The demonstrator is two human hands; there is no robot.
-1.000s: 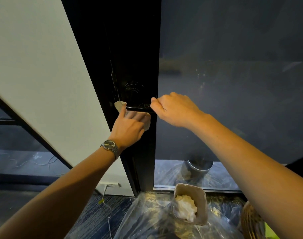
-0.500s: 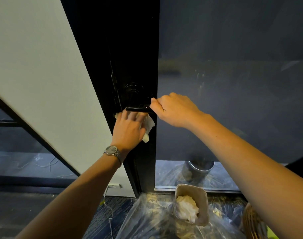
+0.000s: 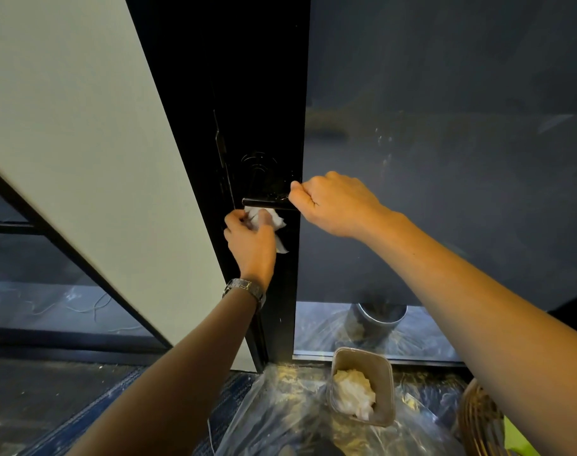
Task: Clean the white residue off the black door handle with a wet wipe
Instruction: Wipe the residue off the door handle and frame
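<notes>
A black lever door handle sticks out horizontally from a black door frame; its left end is bare and glossy. My right hand is closed around the handle's right end near the frame's edge. My left hand, with a metal watch on its wrist, is just below the handle and pinches a crumpled white wet wipe. The wipe sits right under the lever, with a corner hanging down past my palm. Whether it touches the handle I cannot tell.
A dark glass panel fills the right side, and a white wall panel the left. On the floor lies clear plastic sheeting with a small beige bin holding used wipes. A wicker basket is at the bottom right.
My left hand has slid down from the handle's left end to below the lever, bunching the wipe between the fingers. The right hand has kept its grip on the handle.
</notes>
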